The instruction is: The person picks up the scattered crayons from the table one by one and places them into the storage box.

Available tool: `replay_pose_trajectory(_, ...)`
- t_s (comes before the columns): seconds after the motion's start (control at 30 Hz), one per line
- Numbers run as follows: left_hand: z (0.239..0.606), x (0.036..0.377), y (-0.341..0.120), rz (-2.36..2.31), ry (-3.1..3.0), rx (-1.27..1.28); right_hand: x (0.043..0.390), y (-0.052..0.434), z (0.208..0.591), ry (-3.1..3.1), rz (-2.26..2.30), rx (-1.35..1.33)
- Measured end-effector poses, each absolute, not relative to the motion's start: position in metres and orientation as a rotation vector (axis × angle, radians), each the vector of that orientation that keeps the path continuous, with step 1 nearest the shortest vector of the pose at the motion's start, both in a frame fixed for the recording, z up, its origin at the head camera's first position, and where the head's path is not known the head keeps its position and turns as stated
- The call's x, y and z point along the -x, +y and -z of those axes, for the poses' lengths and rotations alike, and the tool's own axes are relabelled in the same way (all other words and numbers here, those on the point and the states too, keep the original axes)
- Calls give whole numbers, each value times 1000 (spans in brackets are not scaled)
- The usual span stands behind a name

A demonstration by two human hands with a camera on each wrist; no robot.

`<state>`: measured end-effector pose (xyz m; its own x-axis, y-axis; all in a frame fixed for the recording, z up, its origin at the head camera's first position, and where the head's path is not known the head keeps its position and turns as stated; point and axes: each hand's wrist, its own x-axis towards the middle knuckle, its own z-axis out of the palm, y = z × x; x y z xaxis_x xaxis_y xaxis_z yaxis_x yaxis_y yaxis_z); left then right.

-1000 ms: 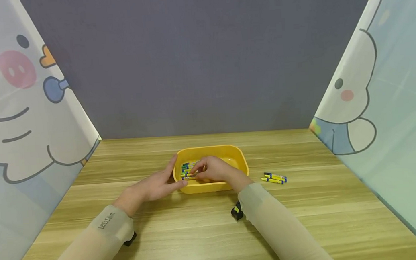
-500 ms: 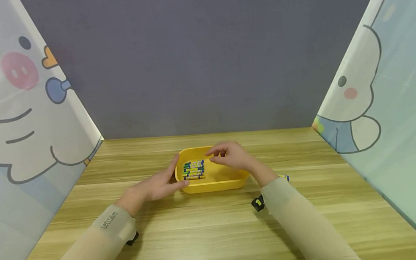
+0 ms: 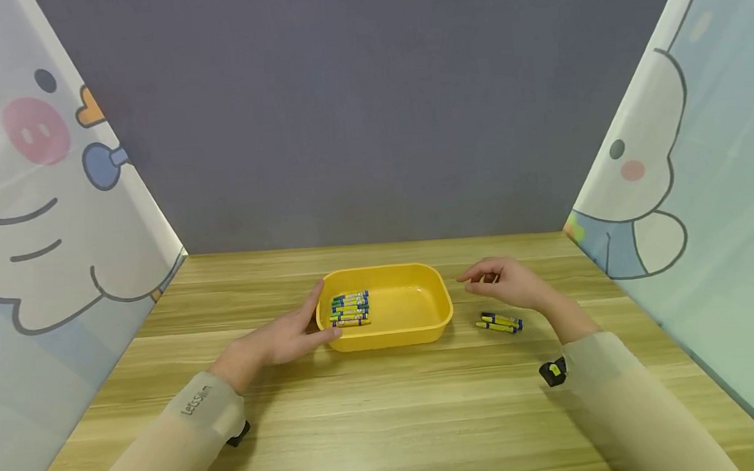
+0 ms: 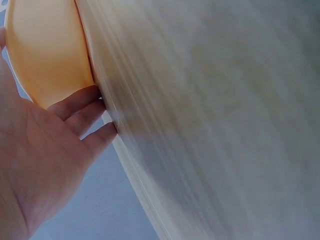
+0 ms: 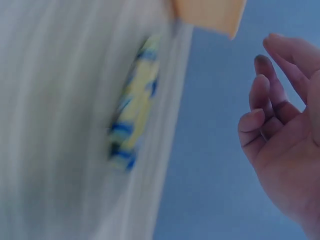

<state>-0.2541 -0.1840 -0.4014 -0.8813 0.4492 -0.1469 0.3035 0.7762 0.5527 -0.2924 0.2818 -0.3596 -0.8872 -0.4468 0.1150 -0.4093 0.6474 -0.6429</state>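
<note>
A yellow plastic tray (image 3: pixel 417 337) sits in the middle of the table, with several crayons (image 3: pixel 351 309) lined up side by side at its left end. My left hand (image 3: pixel 285 337) rests against the tray's left end, thumb at the front rim and fingers along the outer wall; the left wrist view shows fingertips touching the tray wall (image 4: pixel 50 55). My right hand (image 3: pixel 508 282) is in the air to the right of the tray, fingers loosely bent and holding nothing. Below it a small group of yellow-and-blue crayons (image 3: pixel 500 322) lies on the table, blurred in the right wrist view.
The wood-grain table (image 3: pixel 390 417) ends at a dark grey back panel (image 3: pixel 369 119). Cartoon-printed curtains stand at the left (image 3: pixel 54 214) and right (image 3: pixel 709 190). A black wrist camera (image 3: pixel 553 371) hangs under the right sleeve.
My right hand has lifted out of the tray and moved right, over toward the loose crayons. The row of crayons in the tray is now uncovered. My left hand has stayed at the tray.
</note>
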Motion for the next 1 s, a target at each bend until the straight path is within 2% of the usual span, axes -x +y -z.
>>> replay_pose_trajectory(0.4,402,254,-183,-791,2700,-591,290,341,390,2694,879,618)
replay_pose_trajectory(1.0,403,253,-183,-789,2706,-565,287,367,394,2723,852,611)
